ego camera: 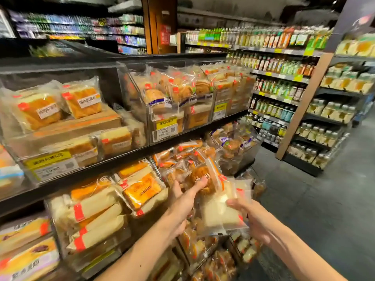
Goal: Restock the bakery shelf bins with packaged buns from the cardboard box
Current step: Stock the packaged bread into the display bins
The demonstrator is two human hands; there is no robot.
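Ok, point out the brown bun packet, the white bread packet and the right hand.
brown bun packet (204,176), head view, on the browned crust.
white bread packet (217,211), head view, on the pale slice face.
right hand (252,218), head view, on the blurred back of the hand.

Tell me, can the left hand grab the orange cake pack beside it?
Probably not right now. The left hand sits close to the orange cake pack with nothing between, but its fingers hold a brown bun pack.
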